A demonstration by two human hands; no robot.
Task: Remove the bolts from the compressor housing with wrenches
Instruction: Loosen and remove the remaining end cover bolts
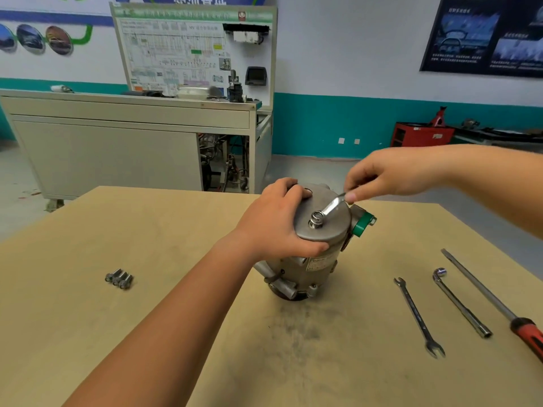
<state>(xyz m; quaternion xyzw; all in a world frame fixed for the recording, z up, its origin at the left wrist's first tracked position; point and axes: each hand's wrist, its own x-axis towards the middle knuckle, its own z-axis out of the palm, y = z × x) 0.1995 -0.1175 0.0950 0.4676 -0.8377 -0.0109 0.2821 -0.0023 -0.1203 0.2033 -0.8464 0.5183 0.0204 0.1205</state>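
Grey compressor housing (296,270) upright on wooden table (338,362), gripped at top rim by left hand (273,221). Ring wrench (330,208) seated on top bolt (316,220), handle pinched by right hand (390,174).

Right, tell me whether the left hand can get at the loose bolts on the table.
Probably yes. The bolts lie in the open on the table, left of the compressor housing, nothing between them and the left hand. That hand grips the housing's top, so it must let go first.
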